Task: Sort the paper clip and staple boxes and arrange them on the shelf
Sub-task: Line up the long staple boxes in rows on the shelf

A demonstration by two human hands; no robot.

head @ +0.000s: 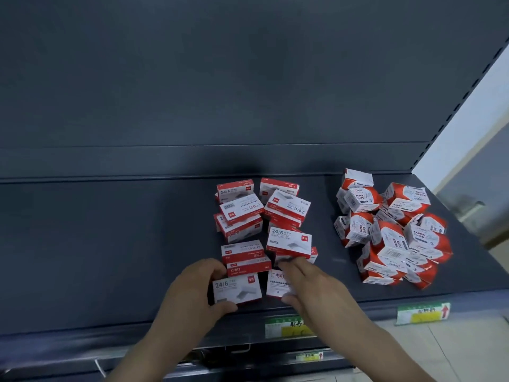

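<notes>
Several red-and-white staple boxes [264,221] lie in loose stacks at the middle of the dark shelf [110,244]. To their right sits a jumbled heap of red-and-white paper clip boxes [391,230]. My left hand [190,293] grips a staple box marked 24/6 [237,289] at the shelf's front, thumb at its near edge and fingers over its far left corner. My right hand [308,282] holds the neighbouring staple box [276,283], thumb under its near edge and fingers across its top, hiding much of it.
The shelf's left half is bare dark metal. Its back panel [220,78] rises behind the boxes. Green-and-yellow price labels [422,314] are fixed on the front lip. A slotted upright [454,106] bounds the right side, with a pale floor beyond.
</notes>
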